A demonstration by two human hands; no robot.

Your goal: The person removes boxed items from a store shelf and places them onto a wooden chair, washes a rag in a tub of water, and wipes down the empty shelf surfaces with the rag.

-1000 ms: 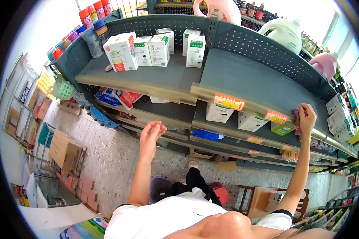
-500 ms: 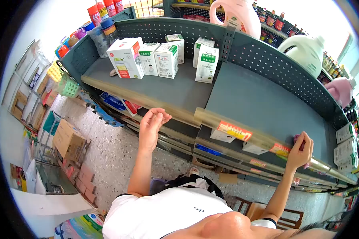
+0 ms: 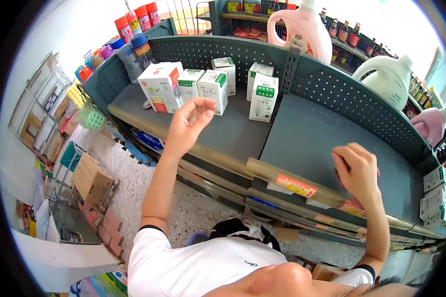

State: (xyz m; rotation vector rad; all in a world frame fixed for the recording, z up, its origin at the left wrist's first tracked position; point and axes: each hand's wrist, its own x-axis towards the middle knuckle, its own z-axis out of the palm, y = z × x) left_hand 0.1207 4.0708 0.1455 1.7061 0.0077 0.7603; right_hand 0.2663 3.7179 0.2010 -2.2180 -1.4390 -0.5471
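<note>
My left hand (image 3: 189, 126) is raised in front of the left shelf board (image 3: 228, 132), its curled fingers near the front of a white and green bulb box (image 3: 213, 91). Nothing shows between its thumb and fingers, which are apart. Over the right shelf board (image 3: 302, 131), my right hand (image 3: 357, 171) is closed around a pinkish-purple cloth, of which only small edges show. Beside the bulb boxes stands a larger white and red box (image 3: 160, 88). Another white and green box (image 3: 263, 98) stands near the divider.
A pink jug (image 3: 305, 34) and a pale green jug (image 3: 387, 81) stand behind the perforated back panel. More white boxes (image 3: 433, 200) are at the far right. Price labels (image 3: 296, 185) line the front rail. A cardboard carton (image 3: 91, 178) is on the floor at left.
My left hand has moved up toward the bulb boxes. My right hand has moved left and inward from the front rail, over the right shelf board. The view has shifted slightly.
</note>
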